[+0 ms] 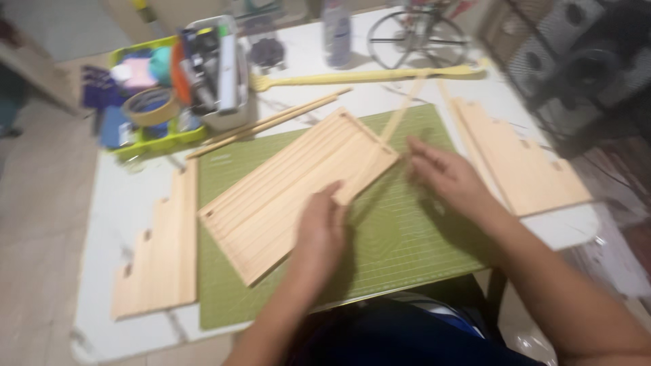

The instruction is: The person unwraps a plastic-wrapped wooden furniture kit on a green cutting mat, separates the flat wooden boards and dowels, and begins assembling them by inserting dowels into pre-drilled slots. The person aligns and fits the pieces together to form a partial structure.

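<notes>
The left hand (320, 230) lies flat, fingers together, on the near edge of a grooved wooden panel (291, 193); it presses rather than clamps. The right hand (444, 173) hovers open just beside the panel's far corner, fingers loosely spread, holding nothing; motion blur hides any contact. The panel is pale, rectangular, ridged lengthwise, and rests tilted on a green gridded cutting mat (400, 237) beneath both hands. Outward of the left hand lies a stepped wooden side piece (159, 257); outward of the right hand, a second notched board (519, 166). Beyond the fingertips: thin wooden strips (271, 124), a yellow-green tray (146, 139) holding a tape roll (150, 105).
</notes>
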